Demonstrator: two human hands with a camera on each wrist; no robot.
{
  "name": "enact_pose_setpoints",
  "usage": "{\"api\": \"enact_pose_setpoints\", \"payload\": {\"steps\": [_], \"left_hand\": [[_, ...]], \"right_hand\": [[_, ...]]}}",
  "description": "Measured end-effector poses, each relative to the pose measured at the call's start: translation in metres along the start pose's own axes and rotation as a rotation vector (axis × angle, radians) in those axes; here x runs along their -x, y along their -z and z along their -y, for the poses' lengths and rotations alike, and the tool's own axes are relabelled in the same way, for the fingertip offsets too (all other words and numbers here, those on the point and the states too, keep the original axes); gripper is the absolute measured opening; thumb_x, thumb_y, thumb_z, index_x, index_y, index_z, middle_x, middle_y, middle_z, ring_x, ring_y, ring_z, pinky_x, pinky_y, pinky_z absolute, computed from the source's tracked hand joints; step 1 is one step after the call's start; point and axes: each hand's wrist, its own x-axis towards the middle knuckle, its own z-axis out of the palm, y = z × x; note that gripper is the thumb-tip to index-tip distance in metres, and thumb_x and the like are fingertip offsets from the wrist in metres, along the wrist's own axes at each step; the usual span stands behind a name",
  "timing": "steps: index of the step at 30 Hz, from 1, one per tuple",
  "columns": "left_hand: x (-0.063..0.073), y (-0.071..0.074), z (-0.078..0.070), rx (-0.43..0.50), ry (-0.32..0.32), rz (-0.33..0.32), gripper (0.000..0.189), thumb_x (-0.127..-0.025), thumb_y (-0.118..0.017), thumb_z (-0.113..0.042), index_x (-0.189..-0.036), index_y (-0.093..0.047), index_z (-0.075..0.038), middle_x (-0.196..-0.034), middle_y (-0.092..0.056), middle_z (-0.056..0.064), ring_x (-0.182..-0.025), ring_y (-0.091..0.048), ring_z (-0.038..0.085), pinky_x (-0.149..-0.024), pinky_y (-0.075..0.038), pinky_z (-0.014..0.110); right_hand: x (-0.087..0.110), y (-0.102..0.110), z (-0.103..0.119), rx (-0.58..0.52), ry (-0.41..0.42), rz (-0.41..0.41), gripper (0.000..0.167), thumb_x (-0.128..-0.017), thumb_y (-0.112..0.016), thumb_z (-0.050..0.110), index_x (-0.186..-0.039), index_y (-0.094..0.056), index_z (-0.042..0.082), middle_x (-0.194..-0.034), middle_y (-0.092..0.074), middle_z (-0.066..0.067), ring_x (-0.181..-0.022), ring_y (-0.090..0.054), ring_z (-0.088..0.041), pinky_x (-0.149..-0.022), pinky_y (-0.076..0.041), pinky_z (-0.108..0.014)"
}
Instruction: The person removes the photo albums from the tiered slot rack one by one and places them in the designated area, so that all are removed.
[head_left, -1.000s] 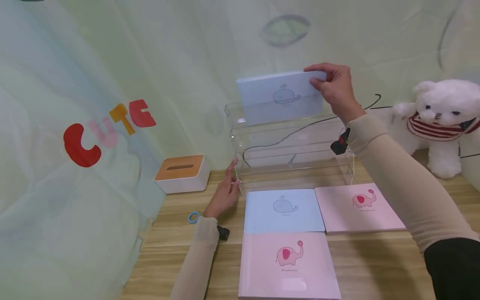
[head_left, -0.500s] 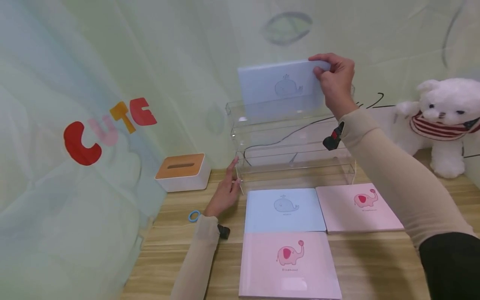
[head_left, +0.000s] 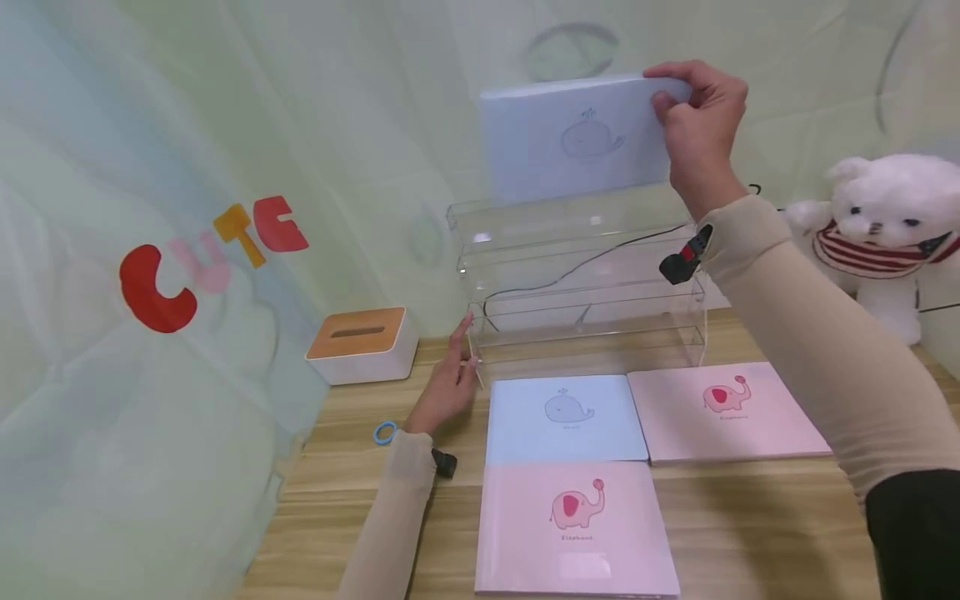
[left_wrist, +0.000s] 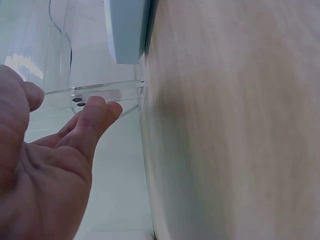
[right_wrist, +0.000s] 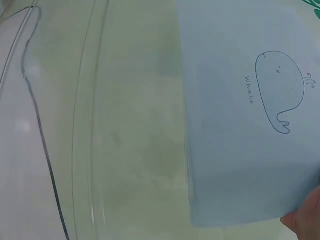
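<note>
My right hand point(head_left: 708, 125) pinches the upper right corner of a light blue whale book point(head_left: 525, 142), thumb in front and fingers behind. The book stands upright over the top tier of a clear acrylic rack point(head_left: 585, 346); in the right wrist view its cover point(right_wrist: 230, 125) reads "Whale". Down at the rack's left side, my left hand point(head_left: 447, 385) touches the side panel with extended fingers. In the left wrist view those fingertips point(left_wrist: 95, 107) lie against the clear panel's edge point(left_wrist: 127, 91), near two small dark dots.
On the wooden table lie another blue whale book point(head_left: 566, 437) and two pink elephant books point(head_left: 573, 575), point(head_left: 675, 417). A tissue box point(head_left: 367, 367) and a blue ring point(head_left: 385, 432) are at the left. A white teddy bear point(head_left: 873, 196) sits at the right; a dark cable point(head_left: 570, 273) shows through the rack.
My right hand has lifted the whale book upward and slightly right, out of the rack's top tier. The left hand stays at the rack's side.
</note>
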Motion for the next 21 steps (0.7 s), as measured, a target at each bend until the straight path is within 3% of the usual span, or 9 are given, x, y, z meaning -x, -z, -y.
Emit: {"api": "enact_pose_setpoints", "payload": {"steps": [7, 13, 21], "left_hand": [[0.000, -0.001, -0.001, -0.010, -0.001, 0.006, 0.075, -0.115, -0.046, -0.020, -0.170, -0.002, -0.047, -0.122, -0.074, 0.024, -0.080, -0.061, 0.021, -0.087, -0.057, 0.048], [-0.002, 0.000, -0.001, -0.013, 0.001, 0.000, 0.076, -0.115, -0.046, -0.021, -0.170, -0.001, -0.048, -0.125, -0.074, 0.024, -0.084, -0.064, 0.023, -0.090, -0.057, 0.050], [-0.003, 0.002, 0.002, -0.015, 0.008, -0.002, 0.076, -0.115, -0.046, -0.021, -0.170, -0.002, -0.049, -0.127, -0.074, 0.023, -0.086, -0.065, 0.027, -0.091, -0.057, 0.052]], "right_hand": [[0.007, 0.015, 0.015, -0.054, -0.012, -0.036, 0.049, -0.096, -0.054, -0.018, -0.099, -0.088, 0.017, -0.101, -0.078, 0.007, -0.105, -0.073, -0.014, -0.099, -0.053, -0.032], [0.017, 0.028, 0.018, -0.033, -0.054, -0.037, 0.043, -0.097, -0.058, -0.016, -0.100, -0.088, 0.015, -0.101, -0.076, 0.007, -0.109, -0.073, -0.015, -0.110, -0.052, -0.037], [0.036, 0.051, 0.005, -0.068, -0.030, -0.060, 0.049, -0.089, -0.055, -0.025, -0.096, -0.088, 0.010, -0.091, -0.076, 0.008, -0.093, -0.064, -0.011, -0.091, -0.046, -0.034]]}}
